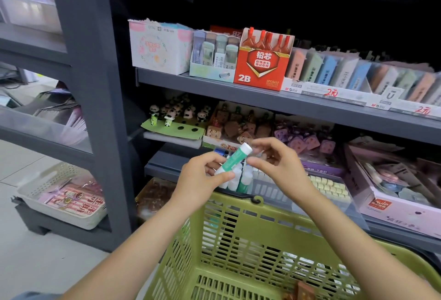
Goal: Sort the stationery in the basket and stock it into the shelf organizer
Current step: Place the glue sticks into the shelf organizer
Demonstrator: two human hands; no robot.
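The left hand (202,173) grips a green-and-white glue stick (232,160) by its lower end, tilted up to the right above the green basket (238,228), while the right hand (274,159) hovers just beside the stick's white cap with fingers loosely curled, holding nothing. Directly behind the hands, a clear shelf organizer (269,187) holds upright glue sticks and rows of pale erasers. Above sit panda toppers (171,113), and a red 2B lead box (261,65) stands on the upper shelf (286,99); a white tray (59,194) lies low at left.

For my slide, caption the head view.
Left hand holds a green glue stick above the green basket; right hand beside its cap.
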